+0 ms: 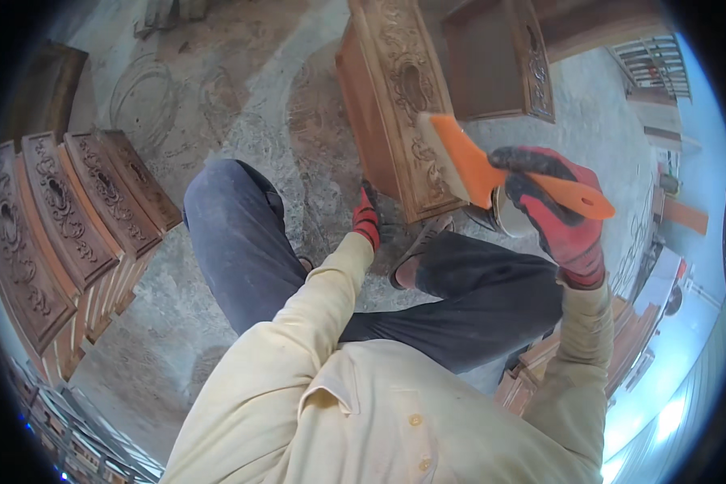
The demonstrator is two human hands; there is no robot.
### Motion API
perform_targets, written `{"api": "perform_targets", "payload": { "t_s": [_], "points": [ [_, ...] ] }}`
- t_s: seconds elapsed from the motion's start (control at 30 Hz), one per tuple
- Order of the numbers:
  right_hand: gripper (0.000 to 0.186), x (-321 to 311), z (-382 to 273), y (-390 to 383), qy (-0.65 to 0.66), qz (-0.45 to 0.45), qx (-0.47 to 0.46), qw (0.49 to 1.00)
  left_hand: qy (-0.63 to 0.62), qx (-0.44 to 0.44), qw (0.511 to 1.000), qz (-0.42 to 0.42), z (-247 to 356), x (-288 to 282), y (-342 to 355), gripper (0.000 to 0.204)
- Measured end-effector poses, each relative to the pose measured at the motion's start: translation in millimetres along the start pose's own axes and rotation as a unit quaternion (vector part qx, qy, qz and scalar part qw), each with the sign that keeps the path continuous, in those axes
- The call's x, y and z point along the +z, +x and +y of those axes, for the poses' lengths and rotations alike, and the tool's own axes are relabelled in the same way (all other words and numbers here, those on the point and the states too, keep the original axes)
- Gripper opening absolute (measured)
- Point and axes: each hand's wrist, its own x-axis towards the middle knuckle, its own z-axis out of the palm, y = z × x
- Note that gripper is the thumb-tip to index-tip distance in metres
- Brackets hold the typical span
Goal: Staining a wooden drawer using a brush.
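Observation:
In my right hand (pixel 558 206), in a red and black glove, is a wide flat brush with an orange handle (pixel 472 161). Its pale bristle edge lies along the carved front of a wooden drawer (pixel 415 97); whether it touches the wood I cannot tell. My left hand (pixel 369 219), in a matching glove, grips the drawer's near lower corner, its fingers partly hidden. Below the brush, a round container with a pale rim (pixel 515 214) shows partly behind my right hand.
Several carved drawers (pixel 81 210) stand in a row at the left. Another drawer (pixel 492 60) lies beyond the one I hold. At the far left is a wooden frame (pixel 44 93). More wooden pieces (pixel 621 347) are at my right. The concrete floor (pixel 169 323) is stained.

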Motion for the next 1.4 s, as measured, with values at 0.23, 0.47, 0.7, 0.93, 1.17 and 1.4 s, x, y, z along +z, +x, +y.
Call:
{"api": "perform_targets", "payload": {
  "t_s": [0.23,0.47,0.7,0.93,1.17,1.4],
  "points": [
    [0.032,21,-27,46,-0.11,-0.226,-0.118,0.961,-0.139,-0.201,0.957,-0.154,-28,12,16,0.104],
    [0.03,73,-40,49,-0.201,-0.356,-0.113,0.906,-0.346,-0.116,0.926,-0.1,-35,48,18,0.086],
    [0.022,104,-23,70,-0.383,-0.359,-0.17,0.834,-0.442,-0.019,0.889,-0.117,-60,68,52,0.055],
    [0.019,115,-10,217,-0.563,-0.278,-0.197,0.753,-0.468,0.02,0.871,-0.149,-53,65,50,0.05],
    [0.017,118,-10,299,-0.614,-0.187,-0.183,0.745,-0.483,0.008,0.863,-0.145,-30,63,18,0.048],
    [0.02,111,16,227,-0.569,-0.227,-0.268,0.744,-0.453,-0.029,0.878,-0.148,-30,64,18,0.05]
  ]
}}
